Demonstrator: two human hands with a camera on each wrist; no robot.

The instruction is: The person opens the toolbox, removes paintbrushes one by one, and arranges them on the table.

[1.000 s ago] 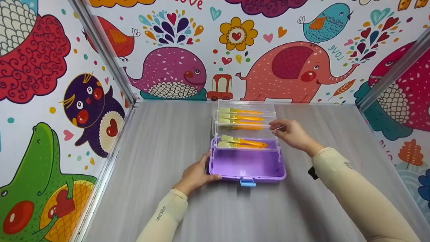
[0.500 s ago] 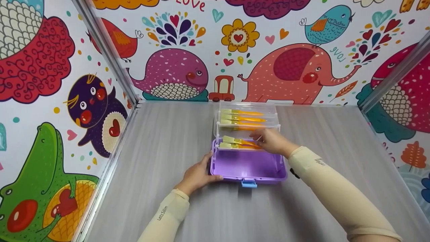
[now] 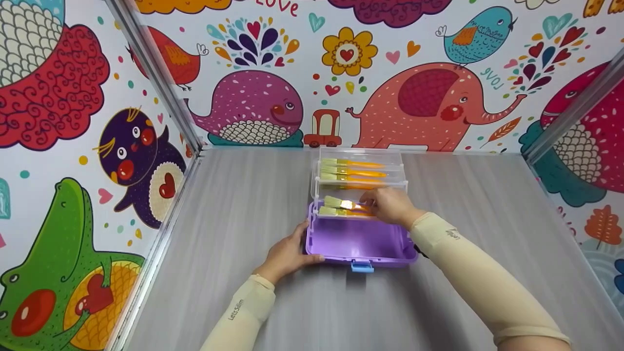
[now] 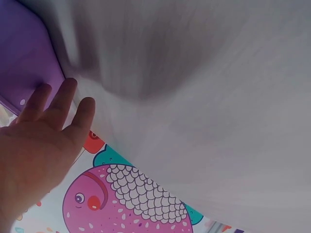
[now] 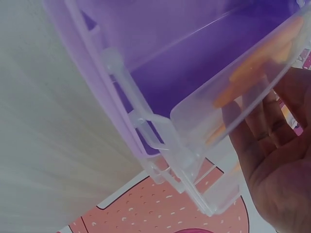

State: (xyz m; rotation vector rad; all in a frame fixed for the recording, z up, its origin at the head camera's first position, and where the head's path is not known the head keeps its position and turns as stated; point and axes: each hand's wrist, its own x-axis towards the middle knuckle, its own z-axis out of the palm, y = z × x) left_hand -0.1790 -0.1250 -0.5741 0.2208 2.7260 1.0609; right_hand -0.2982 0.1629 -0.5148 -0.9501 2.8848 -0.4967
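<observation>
A purple storage box (image 3: 351,240) stands unfolded on the table, its two clear trays raised in steps behind the base. My right hand (image 3: 391,204) reaches over the lower tray and pinches the orange handle of a paintbrush (image 3: 334,201); the fingertips are partly hidden. Another paintbrush (image 3: 331,211) lies beside it in that tray. In the right wrist view, my fingers bend around an orange handle (image 5: 228,99) at the tray's edge. My left hand (image 3: 288,251) rests at the box's left front corner, thumb along the front rim, straight spread fingers against the side wall (image 4: 24,53).
Several more orange-handled paintbrushes (image 3: 360,174) lie in the upper tray. The clear lid (image 3: 360,154) leans back near the patterned wall. A blue latch (image 3: 362,266) juts from the box's front. Metal corner posts (image 3: 151,73) frame the grey table (image 3: 243,195).
My right hand has moved from the trays' right side leftward and down to the paintbrush in the lower tray. That brush's metal band now glints. The left hand stays at the box corner.
</observation>
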